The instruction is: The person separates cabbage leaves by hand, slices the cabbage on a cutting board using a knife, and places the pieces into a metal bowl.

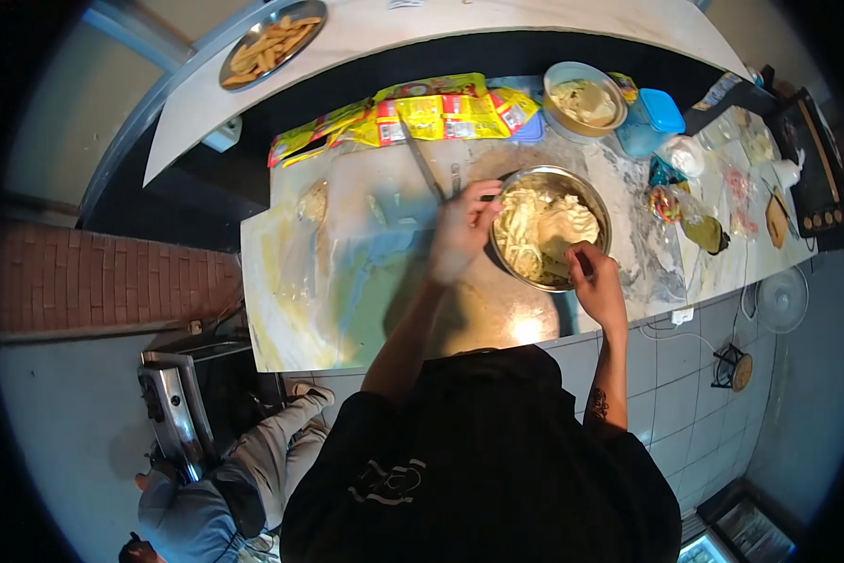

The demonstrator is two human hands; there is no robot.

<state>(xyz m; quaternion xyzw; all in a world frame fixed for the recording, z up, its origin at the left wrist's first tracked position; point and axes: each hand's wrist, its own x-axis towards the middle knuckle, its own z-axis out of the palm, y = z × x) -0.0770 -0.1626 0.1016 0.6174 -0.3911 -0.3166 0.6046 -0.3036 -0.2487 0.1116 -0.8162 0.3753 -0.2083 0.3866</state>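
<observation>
A round steel bowl (602, 202) stands on the counter in front of me. Inside it are pale yellow shredded strips (519, 225) and a mound of pale cream-like mass (572, 218). My left hand (461, 230) is at the bowl's left rim, fingers apart and slightly blurred; whether they touch the metal I cannot tell. Over the lower right rim, my right hand (598, 280) is closed in a pinch, its fingertips at the food. What it grips, if anything, is hidden. A long knife (422, 164) lies just beyond my left hand.
Yellow packets (422, 120) line the counter's back. Behind the steel bowl stands another bowl (583, 98) of pale food, beside a blue-lidded container (661, 111). Several bags and small items lie right. A plate of fries (272, 47) rests on the shelf. Another person (206, 497) is at lower left.
</observation>
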